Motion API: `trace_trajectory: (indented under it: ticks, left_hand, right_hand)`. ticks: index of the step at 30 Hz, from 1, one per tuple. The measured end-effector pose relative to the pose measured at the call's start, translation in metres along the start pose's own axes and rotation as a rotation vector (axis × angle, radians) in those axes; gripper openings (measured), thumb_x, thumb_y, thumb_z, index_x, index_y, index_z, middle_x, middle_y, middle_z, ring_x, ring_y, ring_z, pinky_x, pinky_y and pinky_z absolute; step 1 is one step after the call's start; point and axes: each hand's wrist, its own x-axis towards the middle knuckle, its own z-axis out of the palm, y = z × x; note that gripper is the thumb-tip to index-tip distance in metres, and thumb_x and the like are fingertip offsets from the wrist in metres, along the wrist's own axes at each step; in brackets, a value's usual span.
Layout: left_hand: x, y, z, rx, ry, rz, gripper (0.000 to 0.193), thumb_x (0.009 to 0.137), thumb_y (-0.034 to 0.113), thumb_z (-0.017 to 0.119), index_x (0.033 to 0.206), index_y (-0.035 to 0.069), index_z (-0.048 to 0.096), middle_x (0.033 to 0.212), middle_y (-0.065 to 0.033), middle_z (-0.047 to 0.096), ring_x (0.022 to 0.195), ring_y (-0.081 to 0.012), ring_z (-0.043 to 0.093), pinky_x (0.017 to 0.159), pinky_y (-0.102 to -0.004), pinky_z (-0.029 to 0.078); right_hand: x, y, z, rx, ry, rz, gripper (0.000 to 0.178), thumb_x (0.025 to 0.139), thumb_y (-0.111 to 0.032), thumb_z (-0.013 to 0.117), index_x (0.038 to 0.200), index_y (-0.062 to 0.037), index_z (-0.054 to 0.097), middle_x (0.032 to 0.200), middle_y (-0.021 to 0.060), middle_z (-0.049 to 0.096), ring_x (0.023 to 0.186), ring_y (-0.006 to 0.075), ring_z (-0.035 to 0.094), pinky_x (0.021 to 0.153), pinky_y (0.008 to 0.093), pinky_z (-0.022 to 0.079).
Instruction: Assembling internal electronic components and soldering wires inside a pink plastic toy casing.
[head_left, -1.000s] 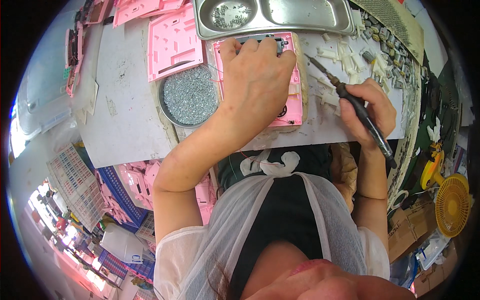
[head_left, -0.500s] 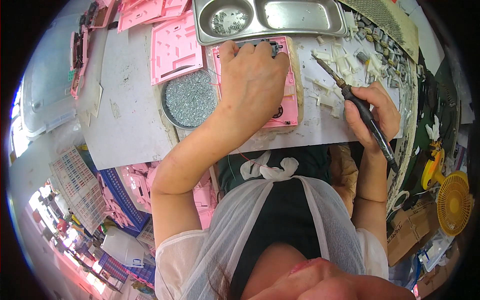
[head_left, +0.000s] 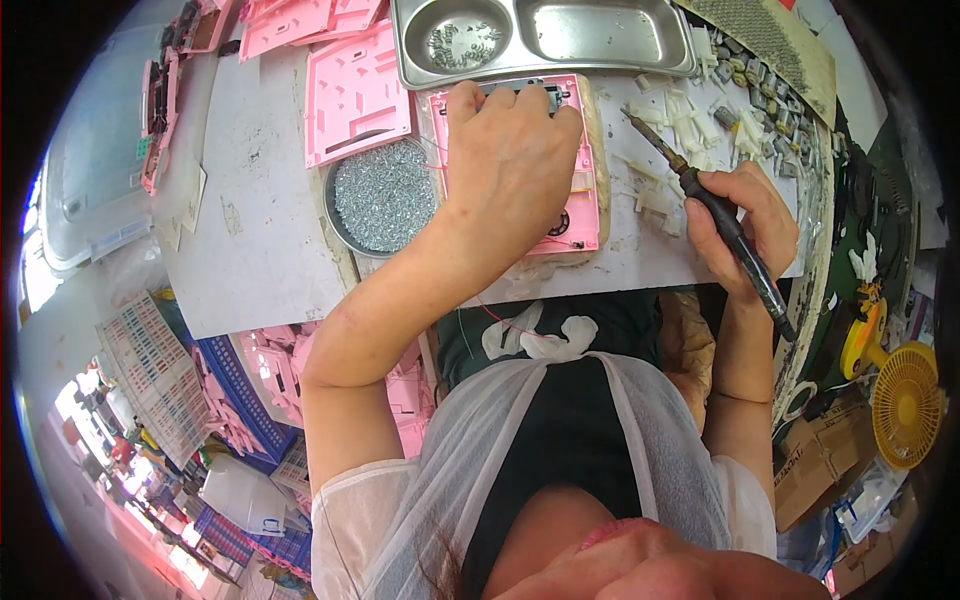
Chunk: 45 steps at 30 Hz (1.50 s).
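Observation:
My left hand [head_left: 515,150] lies over a pink plastic housing [head_left: 586,215] on a pad at the middle of the table. Its fingers are bent around a dark grey part [head_left: 553,95] with a short axle at the housing's far end; the palm side is hidden. Inside the housing, a small black round piece [head_left: 558,224] shows below the hand. Thin wires run out at its left side. My right hand [head_left: 752,215] is closed around the black handle of a soldering iron [head_left: 728,228], whose tip points up and left, apart from the housing.
A round bowl of small screws [head_left: 383,195] stands left of the housing, beside another pink shell [head_left: 358,95]. Behind is a steel compartment tray [head_left: 515,50]. White plastic pieces [head_left: 690,120] and small motors [head_left: 765,95] lie at the right. A yellow fan [head_left: 905,405] stands far right.

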Motion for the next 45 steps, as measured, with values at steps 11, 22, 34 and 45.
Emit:
trace_trajectory:
  ticks: [11,22,34,45]
  left_hand:
    - [-0.036,-0.062,-0.042,0.089,-0.209,-0.027,0.020,0.078,0.022,0.079,0.090,0.010,0.068,0.108,-0.0064,0.060,0.104,-0.0260,0.058,0.100,-0.0499,0.040]
    - [-0.039,-0.062,-0.025,-0.466,0.065,-0.251,0.014,0.088,0.017,0.073,0.089,0.003,0.070,0.075,-0.0057,0.068,0.061,-0.0194,0.065,0.056,-0.0312,0.049]
    - [-0.036,-0.038,0.003,-1.708,0.141,-0.671,0.012,0.092,0.001,0.071,0.100,-0.005,0.065,0.091,-0.0122,0.073,0.081,-0.0162,0.073,0.071,-0.0238,0.060]
    - [-0.046,-0.042,0.010,-1.847,0.064,-0.696,0.014,0.093,-0.001,0.069,0.104,-0.005,0.062,0.095,-0.0151,0.073,0.082,-0.0173,0.073,0.072,-0.0236,0.061]
  right_hand:
    - [-0.005,0.002,-0.008,0.004,0.003,0.024,0.028,0.076,-0.005,0.081,0.101,0.0019,0.069,0.073,0.0080,0.063,0.061,0.0171,0.053,0.054,0.0269,0.038]
    - [0.014,-0.017,0.036,0.157,0.048,0.160,0.029,0.084,-0.008,0.080,0.108,0.0012,0.068,0.084,0.0065,0.069,0.068,0.0095,0.058,0.061,0.0209,0.044]
    - [0.041,-0.026,0.082,0.523,-0.015,0.430,0.034,0.092,-0.005,0.072,0.124,0.0001,0.062,0.095,0.0032,0.070,0.074,0.0040,0.059,0.065,0.0192,0.046]
    - [0.051,-0.026,0.113,0.679,-0.088,0.497,0.042,0.093,0.002,0.065,0.133,-0.0027,0.057,0.103,0.0085,0.071,0.095,0.0115,0.067,0.083,0.0248,0.054]
